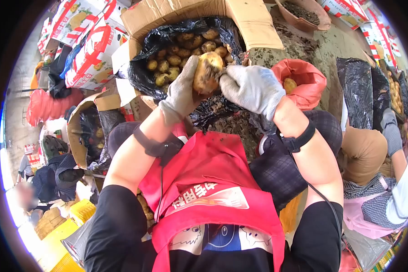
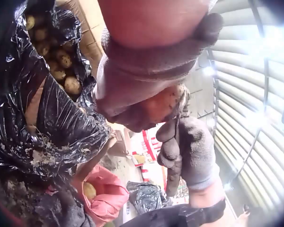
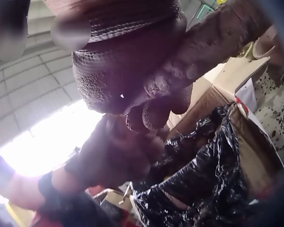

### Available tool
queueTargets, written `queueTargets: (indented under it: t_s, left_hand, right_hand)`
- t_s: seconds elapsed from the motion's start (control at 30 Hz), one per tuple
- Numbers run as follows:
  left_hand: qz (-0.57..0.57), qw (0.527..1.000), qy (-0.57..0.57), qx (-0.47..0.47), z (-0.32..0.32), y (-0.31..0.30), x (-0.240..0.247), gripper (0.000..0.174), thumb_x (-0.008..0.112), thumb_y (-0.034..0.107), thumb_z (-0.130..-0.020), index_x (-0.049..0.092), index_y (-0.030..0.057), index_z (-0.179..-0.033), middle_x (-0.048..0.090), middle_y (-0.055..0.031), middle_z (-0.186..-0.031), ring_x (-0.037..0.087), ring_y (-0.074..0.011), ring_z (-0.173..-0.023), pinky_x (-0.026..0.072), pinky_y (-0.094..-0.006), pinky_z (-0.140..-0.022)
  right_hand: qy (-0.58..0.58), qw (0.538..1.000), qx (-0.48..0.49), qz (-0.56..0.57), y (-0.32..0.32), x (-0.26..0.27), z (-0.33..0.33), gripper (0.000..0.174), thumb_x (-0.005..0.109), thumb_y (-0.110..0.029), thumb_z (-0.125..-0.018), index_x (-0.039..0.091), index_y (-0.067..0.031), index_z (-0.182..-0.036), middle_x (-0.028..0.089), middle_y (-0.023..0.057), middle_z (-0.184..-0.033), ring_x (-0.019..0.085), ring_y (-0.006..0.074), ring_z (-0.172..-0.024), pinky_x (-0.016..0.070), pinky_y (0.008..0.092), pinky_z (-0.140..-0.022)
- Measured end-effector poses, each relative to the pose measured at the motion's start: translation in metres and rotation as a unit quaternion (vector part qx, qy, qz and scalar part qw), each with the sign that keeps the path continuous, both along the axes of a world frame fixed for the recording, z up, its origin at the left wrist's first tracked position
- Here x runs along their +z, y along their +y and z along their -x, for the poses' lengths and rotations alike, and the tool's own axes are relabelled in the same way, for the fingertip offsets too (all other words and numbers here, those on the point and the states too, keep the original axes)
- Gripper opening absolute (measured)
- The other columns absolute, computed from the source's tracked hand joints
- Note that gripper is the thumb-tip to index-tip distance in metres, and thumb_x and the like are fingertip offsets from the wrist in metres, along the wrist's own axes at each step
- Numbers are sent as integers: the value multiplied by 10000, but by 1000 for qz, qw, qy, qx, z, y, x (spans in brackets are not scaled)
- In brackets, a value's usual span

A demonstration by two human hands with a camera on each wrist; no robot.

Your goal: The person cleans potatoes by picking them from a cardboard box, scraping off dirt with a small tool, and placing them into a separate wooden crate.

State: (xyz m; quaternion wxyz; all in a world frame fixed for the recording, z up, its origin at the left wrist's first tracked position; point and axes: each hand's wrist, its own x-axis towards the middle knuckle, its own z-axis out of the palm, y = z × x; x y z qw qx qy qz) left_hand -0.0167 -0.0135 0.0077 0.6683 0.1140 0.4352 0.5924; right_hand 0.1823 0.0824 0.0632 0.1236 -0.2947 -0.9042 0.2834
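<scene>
My gloved left hand [image 1: 182,90] holds a large potato [image 1: 207,72] with dark patches over the open box. Close at its right side is my gloved right hand [image 1: 254,88], fingers curled. Out of the right fist, in the right wrist view, comes a long, lumpy, mud-brown thing [image 3: 217,45]; I cannot tell what it is. Its other end meets the potato's edge in the left wrist view. Many smaller potatoes [image 1: 172,59] lie below in a black plastic bag [image 1: 143,84] that lines the cardboard box [image 1: 254,22].
A red bag [image 1: 310,84] with a potato inside stands to the right. Behind it is a basin [image 1: 322,22] of dark soil. Printed cartons [image 1: 93,54] are stacked at left. Another person's gloved hand [image 1: 390,129] reaches into a lined box at far right.
</scene>
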Motion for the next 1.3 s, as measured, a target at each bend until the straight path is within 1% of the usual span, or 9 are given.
queueTargets:
  t_s: [0.17, 0.23, 0.4, 0.63, 0.83, 0.97, 1.03, 1.13, 1.3]
  left_hand:
    - [12, 999, -51, -10, -5, 7, 7, 617, 477, 592, -1074, 577, 108, -1445, 680, -94, -1358, 651, -246, -1240, 490, -462, -1119]
    - [-56, 977, -206, -19, -1, 11, 5, 622, 489, 596, -1072, 570, 119, -1463, 673, -72, -1373, 671, -215, -1209, 576, -411, -1019]
    - [-33, 991, -133, -3, -6, 19, 3, 601, 540, 586, -1055, 569, 146, -1462, 665, -79, -1382, 649, -238, -1251, 549, -442, -1063]
    - [-35, 987, -155, 2, 2, 21, 2, 665, 574, 630, -1009, 607, 82, -1384, 750, -100, -1168, 745, -277, -965, 565, -408, -1010]
    - [12, 987, -153, 39, 0, 25, -1, 725, 504, 696, -998, 586, 140, -1456, 641, -99, -1417, 594, -281, -1304, 474, -501, -1114]
    - [-29, 987, -155, -32, 6, 24, -15, 751, 481, 698, -1008, 559, 117, -1477, 642, -148, -1402, 650, -317, -1220, 466, -517, -1127]
    - [-70, 962, -259, -41, 10, 24, -21, 644, 563, 586, -1013, 574, 94, -1428, 667, -158, -1354, 669, -327, -1177, 480, -486, -1113]
    - [-90, 980, 165, -62, 8, 24, -16, 579, 397, 618, -1049, 625, 200, -1379, 713, -29, -1258, 679, -244, -1079, 503, -347, -716]
    - [-89, 992, -69, -48, -4, 19, 14, 593, 438, 645, -1047, 603, 191, -1392, 705, -14, -1241, 668, -235, -1056, 498, -321, -703]
  right_hand:
    - [-26, 990, 97, -104, -30, -17, 6, 336, 598, -404, -956, 698, -114, -820, 721, 177, -729, 728, 380, -681, 571, 522, -614]
    - [41, 991, 53, -117, -21, -14, 6, 334, 613, -390, -950, 666, -101, -791, 711, 171, -713, 715, 378, -661, 564, 505, -593]
    - [77, 989, -33, -119, 4, -28, 18, 310, 628, -369, -948, 659, -98, -800, 687, 179, -682, 703, 393, -657, 554, 505, -597]
    - [-25, 991, 91, -97, -6, -23, 25, 315, 606, -374, -955, 663, -100, -810, 701, 182, -706, 713, 395, -667, 562, 514, -599]
    - [27, 994, 9, -109, 9, -20, 18, 345, 600, -381, -970, 657, -82, -809, 715, 168, -751, 717, 383, -683, 571, 495, -614]
    - [-22, 988, 107, -106, -14, -28, 20, 365, 575, -417, -975, 683, -94, -842, 725, 173, -754, 727, 382, -691, 581, 509, -638]
    - [39, 995, 70, -65, -6, -21, 10, 346, 605, -399, -970, 666, -87, -833, 712, 187, -746, 720, 397, -704, 568, 506, -624]
    - [117, 992, -31, -23, 20, -12, 0, 302, 621, -344, -982, 665, -74, -856, 687, 218, -726, 704, 417, -708, 543, 509, -613]
    - [77, 996, -35, -35, 23, -33, -2, 254, 619, -263, -995, 668, -48, -869, 685, 212, -757, 690, 419, -721, 522, 493, -618]
